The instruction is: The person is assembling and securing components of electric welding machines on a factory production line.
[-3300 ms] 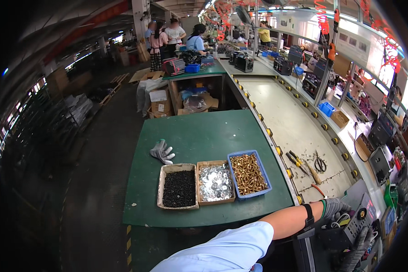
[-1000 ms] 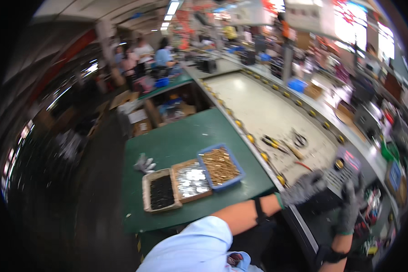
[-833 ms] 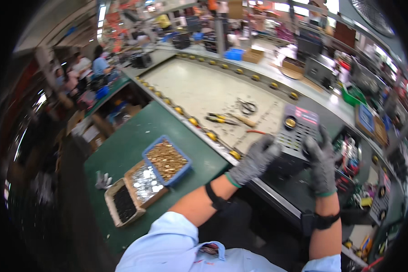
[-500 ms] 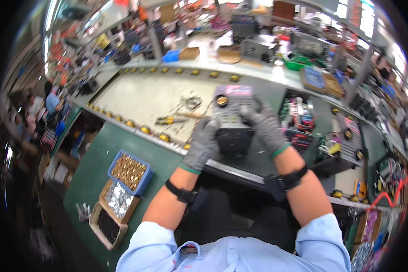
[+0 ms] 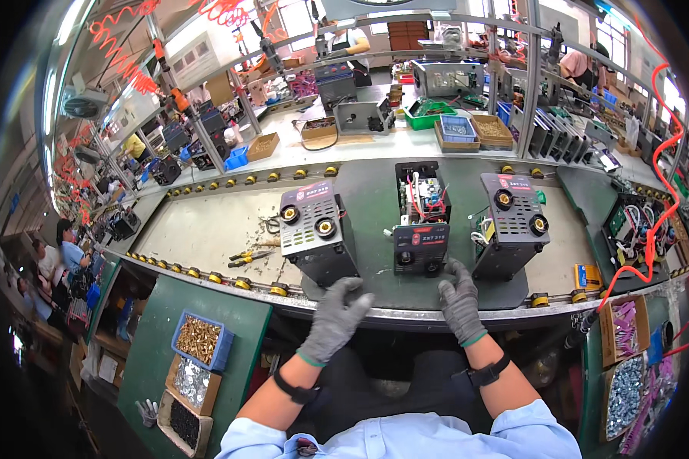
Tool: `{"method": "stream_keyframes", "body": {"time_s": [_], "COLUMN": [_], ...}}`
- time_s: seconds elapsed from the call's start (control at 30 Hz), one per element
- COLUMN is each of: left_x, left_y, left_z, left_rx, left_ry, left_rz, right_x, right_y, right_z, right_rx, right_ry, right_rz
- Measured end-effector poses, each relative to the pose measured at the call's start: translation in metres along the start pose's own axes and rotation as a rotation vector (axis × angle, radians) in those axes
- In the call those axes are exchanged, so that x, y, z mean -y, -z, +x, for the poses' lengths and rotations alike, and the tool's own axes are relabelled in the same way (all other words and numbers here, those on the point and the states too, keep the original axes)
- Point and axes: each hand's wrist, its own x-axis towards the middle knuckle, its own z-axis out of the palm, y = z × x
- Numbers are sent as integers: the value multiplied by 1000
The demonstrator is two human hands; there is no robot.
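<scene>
Three boxy welding machines stand in a row on a dark green board before me. The left machine (image 5: 311,212) has a grey vented panel with two brass sockets. Just in front of its lower end my left hand (image 5: 335,317), in a grey glove, holds nothing, fingers apart. In the middle, the uncovered machine (image 5: 421,239) shows a circuit board and red and white wires behind its dark panel. My gloved right hand (image 5: 459,300) is open beside its lower right corner; I cannot tell if the fingertips touch it. The right machine (image 5: 514,210) also carries two brass sockets.
Yellow-handled pliers (image 5: 249,258) lie left on the conveyor (image 5: 199,229). A blue bin of brass parts (image 5: 223,348) sits on the green side table, beside boxes of small parts. A red coiled air hose (image 5: 654,199) hangs at right. Opposite, a bench (image 5: 360,149) holds more housings.
Both hands have come off the left machine and now lie apart, lower and nearer to me. My view has turned to the right, bringing the middle and right machines in front.
</scene>
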Motion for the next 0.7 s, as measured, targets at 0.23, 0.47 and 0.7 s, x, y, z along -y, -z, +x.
{"method": "stream_keyframes", "body": {"time_s": [0.23,0.47,0.7], "left_x": [34,38,15], "left_y": [-89,-85,-81], "left_z": [100,119,119], "left_rx": [297,362,405], "left_ry": [130,301,433], "left_rz": [54,-298,-349], "right_x": [-18,-3,-11], "right_y": [-7,8,-2], "right_z": [58,63,64], "right_rx": [-6,-40,-7], "right_ry": [-682,-615,-765], "right_rz": [798,712,525]}}
